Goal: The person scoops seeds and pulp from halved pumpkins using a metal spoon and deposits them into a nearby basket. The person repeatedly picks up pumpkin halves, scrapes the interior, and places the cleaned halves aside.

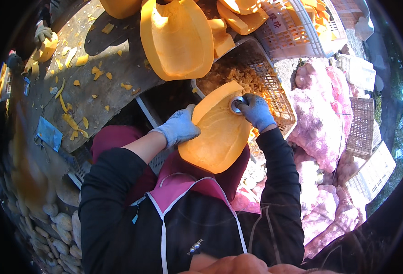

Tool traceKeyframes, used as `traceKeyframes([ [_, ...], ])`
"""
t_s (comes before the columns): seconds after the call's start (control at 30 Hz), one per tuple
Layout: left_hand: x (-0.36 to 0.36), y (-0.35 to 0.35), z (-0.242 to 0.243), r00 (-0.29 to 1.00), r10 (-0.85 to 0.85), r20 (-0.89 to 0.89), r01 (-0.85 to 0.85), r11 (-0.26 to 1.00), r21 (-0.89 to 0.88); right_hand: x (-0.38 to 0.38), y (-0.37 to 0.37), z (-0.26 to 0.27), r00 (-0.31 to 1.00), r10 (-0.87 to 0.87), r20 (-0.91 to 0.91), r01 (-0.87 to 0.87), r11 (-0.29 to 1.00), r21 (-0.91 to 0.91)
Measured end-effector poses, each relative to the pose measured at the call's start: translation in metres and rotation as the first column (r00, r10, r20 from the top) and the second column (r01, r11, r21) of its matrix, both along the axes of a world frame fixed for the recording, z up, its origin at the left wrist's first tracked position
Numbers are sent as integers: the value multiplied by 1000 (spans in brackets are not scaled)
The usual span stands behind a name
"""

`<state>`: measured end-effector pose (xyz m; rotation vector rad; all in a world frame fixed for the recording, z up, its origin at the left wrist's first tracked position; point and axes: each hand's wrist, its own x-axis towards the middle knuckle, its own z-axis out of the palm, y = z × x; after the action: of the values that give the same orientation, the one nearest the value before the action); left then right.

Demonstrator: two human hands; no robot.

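Observation:
A hollowed, peeled pumpkin piece tilts over my lap, its cut inner side facing up. My left hand, in a light work glove, grips its left edge. In my gloved right hand is a round metal ring-shaped scraper, set against the inner wall near the far right edge. Just beyond the piece, a plastic crate holds stringy orange pulp. Another large hollowed pumpkin half rests on the table edge ahead of me.
Peel scraps litter the worn table at left. A co-worker's gloved hand touches a pumpkin there. Cut pumpkin chunks fill a white crate. Mesh sacks crowd my right side; several whole squashes lie at lower left.

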<state>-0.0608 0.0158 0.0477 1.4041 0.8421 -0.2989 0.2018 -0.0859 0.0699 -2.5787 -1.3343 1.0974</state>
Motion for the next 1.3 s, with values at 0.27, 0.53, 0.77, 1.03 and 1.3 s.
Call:
traceKeyframes([
  [0.27,-1,-3,5,1000,5,21,-6,998,55,-11,15,5,930,334,156,-296,928,-225],
  [0.53,2,-4,4,999,-28,-33,31,995,97,15,27,7,951,170,258,-134,979,-150],
  [0.77,1,-5,0,999,-32,-18,34,993,109,75,-3,-18,931,-48,361,66,997,-39],
  [1.03,5,0,8,999,-44,-20,46,995,91,82,-15,-32,900,-3,437,20,999,-33],
  [1.3,2,0,6,998,-53,-38,56,996,77,4,19,0,968,216,132,-190,964,-184],
])
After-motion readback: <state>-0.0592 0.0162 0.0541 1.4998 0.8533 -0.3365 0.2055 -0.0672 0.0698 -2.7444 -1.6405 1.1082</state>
